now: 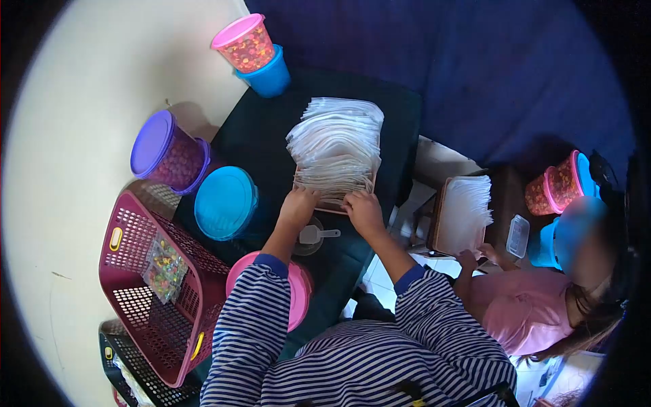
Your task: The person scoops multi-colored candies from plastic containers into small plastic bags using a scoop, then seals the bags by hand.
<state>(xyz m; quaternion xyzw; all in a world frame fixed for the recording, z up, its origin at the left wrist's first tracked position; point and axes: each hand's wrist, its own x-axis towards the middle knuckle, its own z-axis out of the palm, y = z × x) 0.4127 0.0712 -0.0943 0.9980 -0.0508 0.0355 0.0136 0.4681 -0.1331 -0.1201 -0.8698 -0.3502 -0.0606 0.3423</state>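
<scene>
A thick row of clear plastic bags stands packed in a shallow tray on the dark table. At its near left corner, my left hand has its fingers closed on the edges of the front bags. Opposite it, my right hand grips the near right corner of the same bags. Just below my hands, a white scoop lies in a round clear container. Parts of the fingertips are hidden against the bags.
Left of the tray are a blue-lidded tub, a purple tub and a pink lid. A maroon basket holds a candy packet. Stacked tubs stand behind. At right, a co-worker handles another bag tray.
</scene>
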